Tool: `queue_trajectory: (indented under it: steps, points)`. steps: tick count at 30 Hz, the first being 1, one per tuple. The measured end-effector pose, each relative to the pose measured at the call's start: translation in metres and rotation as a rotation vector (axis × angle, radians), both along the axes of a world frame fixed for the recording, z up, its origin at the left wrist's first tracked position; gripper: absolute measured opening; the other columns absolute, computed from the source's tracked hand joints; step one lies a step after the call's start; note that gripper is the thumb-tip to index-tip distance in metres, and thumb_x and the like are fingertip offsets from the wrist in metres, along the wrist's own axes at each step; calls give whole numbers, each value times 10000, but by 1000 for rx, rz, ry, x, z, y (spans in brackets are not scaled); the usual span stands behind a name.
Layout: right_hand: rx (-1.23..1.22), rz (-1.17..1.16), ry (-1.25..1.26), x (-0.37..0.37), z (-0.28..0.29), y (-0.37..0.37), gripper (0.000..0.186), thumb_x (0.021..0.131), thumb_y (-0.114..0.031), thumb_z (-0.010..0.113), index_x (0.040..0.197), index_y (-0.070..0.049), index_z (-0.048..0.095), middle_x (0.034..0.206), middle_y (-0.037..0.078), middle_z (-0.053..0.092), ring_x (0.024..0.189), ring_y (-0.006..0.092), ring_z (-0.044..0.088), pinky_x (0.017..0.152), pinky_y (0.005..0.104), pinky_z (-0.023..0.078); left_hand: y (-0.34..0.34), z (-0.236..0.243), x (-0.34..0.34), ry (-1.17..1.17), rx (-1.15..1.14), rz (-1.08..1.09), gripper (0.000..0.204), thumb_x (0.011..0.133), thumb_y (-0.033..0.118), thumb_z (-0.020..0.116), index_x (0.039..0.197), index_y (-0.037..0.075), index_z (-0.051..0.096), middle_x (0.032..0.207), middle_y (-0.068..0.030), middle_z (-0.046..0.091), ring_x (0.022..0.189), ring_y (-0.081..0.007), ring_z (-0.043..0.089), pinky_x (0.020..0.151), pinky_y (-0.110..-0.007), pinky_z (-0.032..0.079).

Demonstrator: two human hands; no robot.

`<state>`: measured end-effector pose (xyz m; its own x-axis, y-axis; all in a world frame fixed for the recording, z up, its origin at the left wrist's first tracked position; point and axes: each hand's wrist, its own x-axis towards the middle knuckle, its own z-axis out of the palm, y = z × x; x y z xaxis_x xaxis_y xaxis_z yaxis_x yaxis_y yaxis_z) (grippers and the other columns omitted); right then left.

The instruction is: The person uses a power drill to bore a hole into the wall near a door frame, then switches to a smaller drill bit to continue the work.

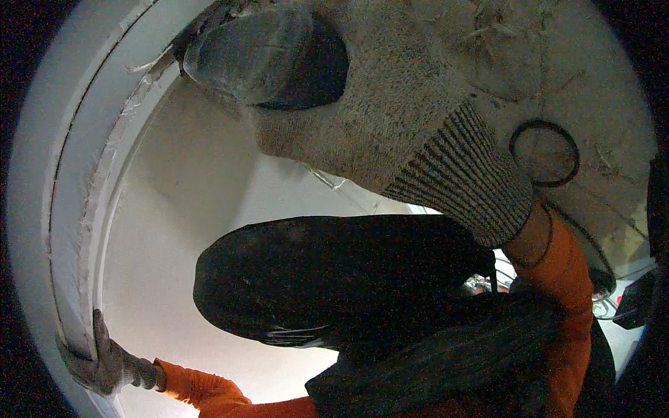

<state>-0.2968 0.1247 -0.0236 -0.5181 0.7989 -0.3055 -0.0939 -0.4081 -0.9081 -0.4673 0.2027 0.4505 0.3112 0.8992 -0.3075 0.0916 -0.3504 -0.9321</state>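
Observation:
My right hand [411,118], in a dusty knitted glove with a striped cuff, reaches to the top of the view. It is closed around a dark grey rounded object [279,59] with a smooth, dust-smeared surface; its exact kind does not show. The object's far left end meets the rough inner edge of a long white frame [83,160]. My left hand [101,366], gloved as well, grips this frame at the lower left, its fingers wrapped round the edge. Torn, flaky bits stick out along the frame's inner side.
A pale flat panel [181,195] lies inside the frame. My knee in black trousers [313,279] takes up the middle. On the right, a thin black cable [578,153] forms a loop over a dusty surface with scraps [495,35]. More cables [606,306] lie at the lower right.

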Motion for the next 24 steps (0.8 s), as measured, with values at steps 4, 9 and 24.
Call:
queue_trajectory:
  steps: [4,9,24]
  points:
    - [5,-4,13,-8,1,3,714,653,-359,887,1288,-120,666,1082,147,744,999,305,737,937,439,580,-5,-10,8,89,30,-29,760,513,488,1010,1097,61,780,1082,-52,781,900,-220,732,815,-324,597]
    - [17,4,-34,1,1,0,714,652,-360,886,1289,-122,666,1083,146,744,999,305,737,938,440,580,-8,5,-12,23,38,37,753,521,514,999,1086,64,785,1088,-53,781,908,-222,733,800,-321,600]
    - [17,0,-18,-12,7,6,715,652,-365,883,1291,-130,666,1086,144,743,997,306,737,941,444,578,-4,1,-8,46,-16,-41,741,537,569,977,1062,78,795,1041,-40,784,845,-212,727,768,-330,595]
